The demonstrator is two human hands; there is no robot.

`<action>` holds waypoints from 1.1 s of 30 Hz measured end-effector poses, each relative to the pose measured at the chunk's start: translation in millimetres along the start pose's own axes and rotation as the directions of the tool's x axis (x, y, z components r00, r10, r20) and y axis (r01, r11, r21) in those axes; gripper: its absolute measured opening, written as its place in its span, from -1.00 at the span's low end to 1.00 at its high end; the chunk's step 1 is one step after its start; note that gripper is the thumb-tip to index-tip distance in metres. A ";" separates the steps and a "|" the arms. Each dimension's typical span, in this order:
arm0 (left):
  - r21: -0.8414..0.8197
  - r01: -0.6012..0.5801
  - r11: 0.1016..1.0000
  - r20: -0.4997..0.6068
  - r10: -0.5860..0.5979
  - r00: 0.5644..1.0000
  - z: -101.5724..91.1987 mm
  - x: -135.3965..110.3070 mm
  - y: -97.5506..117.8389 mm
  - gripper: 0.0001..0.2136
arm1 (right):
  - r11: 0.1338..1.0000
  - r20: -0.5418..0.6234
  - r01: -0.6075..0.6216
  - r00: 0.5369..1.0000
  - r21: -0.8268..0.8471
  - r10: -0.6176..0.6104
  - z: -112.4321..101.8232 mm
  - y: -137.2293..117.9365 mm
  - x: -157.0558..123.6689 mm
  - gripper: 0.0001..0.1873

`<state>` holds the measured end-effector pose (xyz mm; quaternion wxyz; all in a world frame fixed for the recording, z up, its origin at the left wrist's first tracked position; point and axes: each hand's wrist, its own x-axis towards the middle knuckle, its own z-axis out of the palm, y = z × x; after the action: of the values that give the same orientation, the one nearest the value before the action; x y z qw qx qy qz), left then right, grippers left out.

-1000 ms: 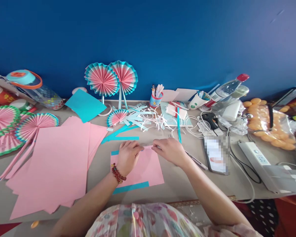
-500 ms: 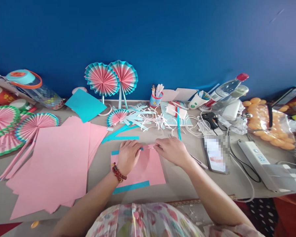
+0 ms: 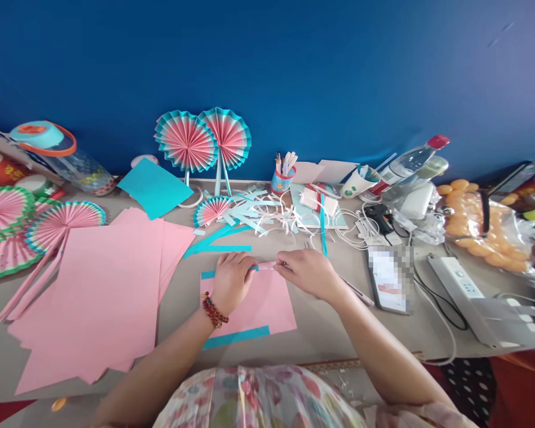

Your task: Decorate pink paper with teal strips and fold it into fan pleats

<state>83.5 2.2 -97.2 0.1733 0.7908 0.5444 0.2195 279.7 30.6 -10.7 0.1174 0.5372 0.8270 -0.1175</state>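
"Several paper goods at far left?"

"Green-edged fans (image 3: 2,211), overlapping; behind them, one clear bottle (image 3: 82,169), blue lid, orange strap. Next, one fan with a blue edge (image 3: 66,221), and a stack of pink sheets (image 3: 107,297), loosely fanned out on the worktop (image 3: 182,303)."

"Towards the middle?"

"One blue sheet (image 3: 154,190); two round fans (image 3: 185,142), pink and blue, upright before the wall."

"Left hand?"

"Left hand (image 3: 234,279), beaded bracelet (image 3: 214,311) at the wrist: fingers curled over the upper left of one pink sheet (image 3: 270,303), which lies flat directly before the person. Cannot tell whether it grips or only presses. One blue strip (image 3: 237,337) along the near edge."

"Right hand?"

"Right hand (image 3: 305,271), fingers bent and drawn together at the right end of a pale strip (image 3: 266,266) on the far edge; its hold is too small to tell."

"Remainder?"

"One pen (image 3: 359,294), partly behind the right forearm; one phone (image 3: 389,285), screen lit; one power strip (image 3: 461,282); one clear bag (image 3: 477,229) of orange pieces."
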 end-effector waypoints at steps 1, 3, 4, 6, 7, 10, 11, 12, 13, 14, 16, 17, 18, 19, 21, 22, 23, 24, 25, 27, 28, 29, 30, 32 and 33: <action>0.001 0.001 1.000 0.001 -0.001 1.000 0.1 0.0 0.2 -0.86 | 1.000 0.002 -0.004 1.000 -0.010 0.004 0.6 -0.3 0.3 -0.73; -0.001 0.001 1.000 0.003 -0.001 1.000 0.1 0.0 0.5 -0.86 | 1.000 0.008 -0.012 1.000 -0.016 0.012 1.4 -0.5 0.7 -0.73; -0.002 0.000 1.000 0.004 0.000 1.000 0.0 0.0 0.6 -0.86 | 1.000 0.012 -0.014 1.000 -0.012 0.014 1.7 -0.4 0.7 -0.73; -0.001 -0.001 1.000 0.004 0.001 1.000 -0.4 0.2 0.7 -0.86 | 1.000 0.022 -0.013 1.000 0.003 0.013 1.7 0.1 0.2 -0.73; 0.002 -0.002 1.000 0.004 0.002 1.000 -0.6 0.2 0.8 -0.87 | 1.000 0.021 -0.015 1.000 0.012 0.014 1.4 0.6 -0.2 -0.74; 0.007 -0.003 1.000 0.002 0.003 1.000 -0.8 0.2 0.8 -0.87 | 0.998 0.004 -0.021 1.000 0.052 0.020 -0.9 2.0 -1.6 -0.75; 0.005 -0.002 1.000 0.001 0.002 1.000 -0.7 0.1 0.7 -0.87 | 0.998 0.001 -0.023 1.000 0.065 0.023 -2.1 2.3 -1.9 -0.75; 0.003 -0.001 1.000 0.000 0.001 1.000 -0.5 0.0 0.7 -0.87 | 0.997 0.002 -0.025 1.000 0.074 0.025 -3.2 2.4 -2.0 -0.76; -0.001 -0.001 1.000 -0.001 0.001 1.000 -0.3 -0.1 0.7 -0.87 | 0.996 0.008 -0.026 1.000 0.081 0.026 -4.0 2.4 -1.9 -0.76; -0.005 0.000 1.000 -0.003 0.000 1.000 -0.1 -0.2 0.8 -0.87 | 0.996 0.015 -0.028 1.000 0.083 0.027 -4.5 2.1 -1.5 -0.76; -0.013 0.001 1.000 -0.003 -0.001 1.000 0.1 -0.4 0.8 -0.86 | 0.996 0.019 -0.028 0.999 0.084 0.026 -4.2 1.4 -0.4 -0.76; -0.017 0.001 1.000 -0.002 -0.001 1.000 0.1 -0.4 0.7 -0.86 | 0.996 0.017 -0.026 1.000 0.084 0.025 -3.3 1.1 0.2 -0.76; -0.021 0.001 1.000 -0.002 -0.001 1.000 0.0 -0.4 0.6 -0.86 | 0.996 0.015 -0.025 1.000 0.083 0.024 -2.1 0.8 0.8 -0.76; -0.022 0.002 1.000 -0.003 -0.002 1.000 -0.1 -0.4 0.5 -0.86 | 0.996 0.015 -0.025 1.000 0.082 0.024 -0.7 0.7 1.1 -0.76; -0.023 0.001 1.000 -0.001 -0.001 1.000 -0.2 -0.2 0.2 -0.86 | 0.996 0.015 -0.030 0.999 0.081 0.029 1.9 0.7 1.4 -0.76; -0.022 0.001 1.000 0.000 -0.001 1.000 -0.2 -0.1 0.1 -0.86 | 0.996 0.013 -0.033 0.999 0.080 0.032 2.9 0.9 1.3 -0.75; -0.020 0.001 1.000 0.001 -0.001 1.000 -0.3 0.0 0.1 -0.86 | 0.996 0.011 -0.034 0.999 0.078 0.033 3.6 1.0 1.1 -0.75; -0.019 0.001 1.000 0.002 -0.001 1.000 -0.3 0.2 0.2 -0.86 | 0.997 0.008 -0.033 0.999 0.075 0.033 3.9 1.2 1.0 -0.75; -0.018 0.001 1.000 0.002 -0.001 1.000 -0.5 0.2 0.4 -0.86 | 0.997 0.007 -0.033 0.999 0.073 0.032 3.9 1.3 0.9 -0.75; -0.016 0.001 1.000 -0.001 -0.001 1.000 -0.9 0.0 0.9 -0.86 | 0.997 0.009 -0.035 0.999 0.068 0.034 3.3 1.3 0.9 -0.75; -0.018 0.000 1.000 -0.003 0.000 1.000 -1.2 -0.3 1.0 -0.85 | 0.997 0.011 -0.037 0.999 0.065 0.037 2.9 1.2 1.1 -0.75; -0.022 -0.004 1.000 -0.004 0.004 1.000 -1.5 -0.7 1.0 -0.85 | 0.997 0.013 -0.040 0.999 0.060 0.039 2.5 1.1 1.3 -0.75; -0.027 -0.009 1.000 -0.003 0.009 1.000 -1.8 -1.2 0.8 -0.84 | 0.998 0.015 -0.042 0.999 0.054 0.041 2.4 1.0 1.6 -0.75; -0.037 -0.023 0.999 -0.002 0.023 1.000 -2.4 -2.2 0.1 -0.82 | 0.998 0.016 -0.041 0.999 0.042 0.040 2.6 0.9 2.4 -0.74; -0.041 -0.031 0.999 -0.001 0.031 1.000 -2.7 -2.6 -0.3 -0.82 | 0.999 0.015 -0.038 0.999 0.037 0.037 3.0 0.8 2.7 -0.74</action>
<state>81.0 0.0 -95.6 0.1859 0.7955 0.5273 0.2336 279.5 32.3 -14.4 0.1154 0.5538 0.8135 -0.1347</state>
